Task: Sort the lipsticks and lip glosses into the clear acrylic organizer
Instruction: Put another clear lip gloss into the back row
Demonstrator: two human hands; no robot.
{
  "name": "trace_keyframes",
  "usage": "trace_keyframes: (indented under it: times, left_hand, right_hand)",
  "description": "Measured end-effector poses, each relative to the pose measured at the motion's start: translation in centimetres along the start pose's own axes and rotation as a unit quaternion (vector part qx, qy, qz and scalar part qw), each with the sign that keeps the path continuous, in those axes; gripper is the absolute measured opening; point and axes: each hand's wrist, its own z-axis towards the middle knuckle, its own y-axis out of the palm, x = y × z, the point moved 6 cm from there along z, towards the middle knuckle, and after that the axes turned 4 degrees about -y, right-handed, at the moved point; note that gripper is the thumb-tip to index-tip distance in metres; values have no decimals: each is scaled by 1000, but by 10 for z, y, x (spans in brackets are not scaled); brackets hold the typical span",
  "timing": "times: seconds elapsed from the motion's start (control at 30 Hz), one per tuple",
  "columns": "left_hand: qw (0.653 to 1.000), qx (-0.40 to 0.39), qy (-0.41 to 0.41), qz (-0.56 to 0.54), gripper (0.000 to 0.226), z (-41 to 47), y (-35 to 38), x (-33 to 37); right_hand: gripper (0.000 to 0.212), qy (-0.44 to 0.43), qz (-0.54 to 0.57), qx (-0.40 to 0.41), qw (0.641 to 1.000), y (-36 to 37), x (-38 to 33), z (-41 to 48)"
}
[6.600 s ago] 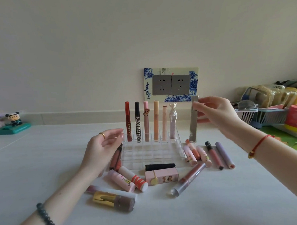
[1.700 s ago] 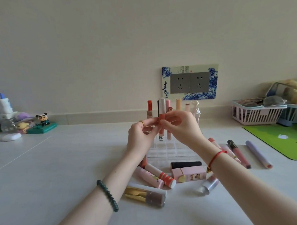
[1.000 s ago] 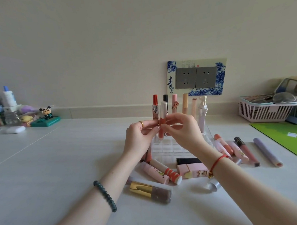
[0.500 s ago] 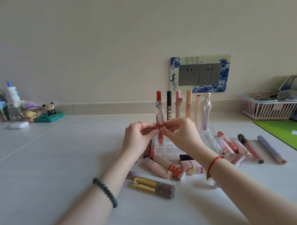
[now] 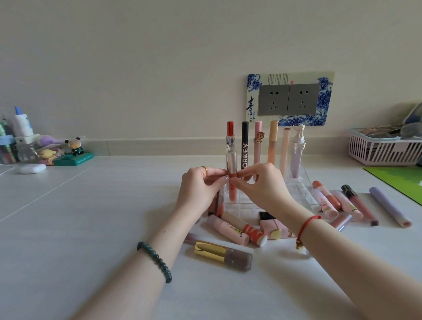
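Observation:
A clear acrylic organizer (image 5: 303,188) stands on the white table, with several tall lip glosses (image 5: 273,142) upright in its back row. My left hand (image 5: 199,187) and my right hand (image 5: 262,186) both pinch a silver-capped coral lip gloss (image 5: 232,180), held upright with its lower end in a slot at the organizer's left side. Loose lipsticks (image 5: 232,228) lie in front of the organizer, and more tubes (image 5: 347,203) lie to its right. A gold-capped brown lipstick (image 5: 222,255) lies nearest to me.
A white plastic basket (image 5: 383,150) and a green mat (image 5: 409,182) sit at the right. Figurines (image 5: 73,151), bottles and a white earbud case (image 5: 32,168) stand at the far left. A decorated wall socket (image 5: 289,99) is behind the organizer.
The silver tube held earlier by my right hand is gone from it. Both hands took the coral lip gloss and lowered it from in front of the back row into the organizer's left slot.

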Motion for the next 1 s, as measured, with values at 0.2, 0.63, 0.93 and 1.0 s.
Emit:
trace_keyframes:
  times: [0.2,0.63,0.93,1.0]
  left_hand:
    - [1000,8,4,5,17,0,-1,2]
    - [1000,13,-3,11,17,-1,0,1]
    - [1000,15,-6,9,18,0,-1,-1]
    - [1000,15,-4,15,17,1,-1,-2]
  right_hand:
    - [14,16,-1,-8,1000,3,4,-1]
    - [18,38,-11,-4,999,2,3,-3]
    - [20,44,-22,-4,999,2,2,-3]
    - [21,41,-25,-6,999,2,1,-3]
